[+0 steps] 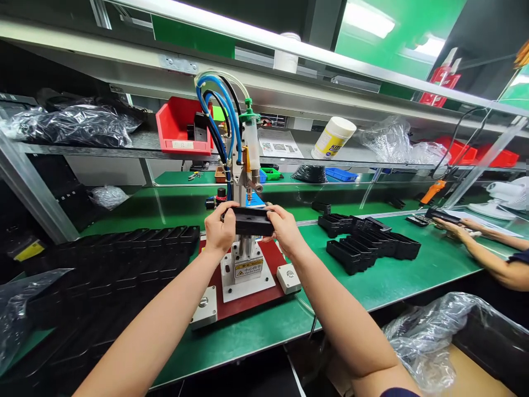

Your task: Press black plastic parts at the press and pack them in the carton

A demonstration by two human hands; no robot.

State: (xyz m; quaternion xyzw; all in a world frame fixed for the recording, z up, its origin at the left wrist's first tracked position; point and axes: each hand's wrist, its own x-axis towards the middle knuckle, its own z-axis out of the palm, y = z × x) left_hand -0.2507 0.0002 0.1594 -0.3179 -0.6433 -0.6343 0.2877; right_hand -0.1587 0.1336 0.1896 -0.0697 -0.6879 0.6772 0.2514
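Observation:
Between my two hands I hold a black plastic housing (253, 221), long and box-shaped, level in front of a bench press. My left hand (220, 227) is closed on its left end, thumb on the near side. Its right end is gripped by my right hand (285, 227). The press (248, 256) stands on a dark red base (243, 306) with a clear syringe (252, 143) and blue hoses above. Part of the press column is hidden behind the housing. White button boxes (289, 278) sit on both sides of the base.
Rows of black housings (136, 275) fill the bench's left side; several more (367, 242) lie to the right. A co-worker's hands (454, 223) hold a black part at far right. On the shelf are a red bin (182, 129) and a white tub (334, 138).

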